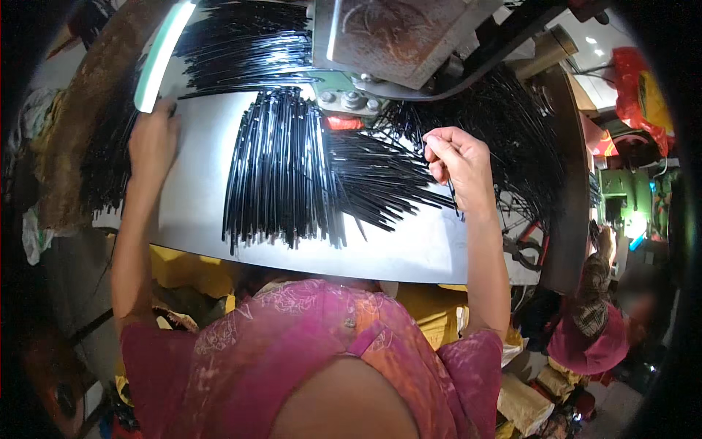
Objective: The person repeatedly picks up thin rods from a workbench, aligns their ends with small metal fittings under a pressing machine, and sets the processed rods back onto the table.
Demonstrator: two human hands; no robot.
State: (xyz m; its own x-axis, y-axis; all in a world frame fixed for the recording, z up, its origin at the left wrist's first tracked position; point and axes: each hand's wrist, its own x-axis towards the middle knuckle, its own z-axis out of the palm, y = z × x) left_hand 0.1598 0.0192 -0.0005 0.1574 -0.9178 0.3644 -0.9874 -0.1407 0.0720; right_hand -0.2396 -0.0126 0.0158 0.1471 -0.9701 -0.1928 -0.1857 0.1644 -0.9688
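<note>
Right fingers [459,155] pinching black rod [454,197] (left fingers [169,123]: can't tell), pale tabletop [197,168], co-worker [585,340] nearby

L & R hands [153,143] [468,170] flank ctr blk rods [278,175] on wht table [194,168].

The top edge cuts off your metal machine [395,36]. Right of centre, anything your right hand [466,167] pinches is too small to tell.
</note>
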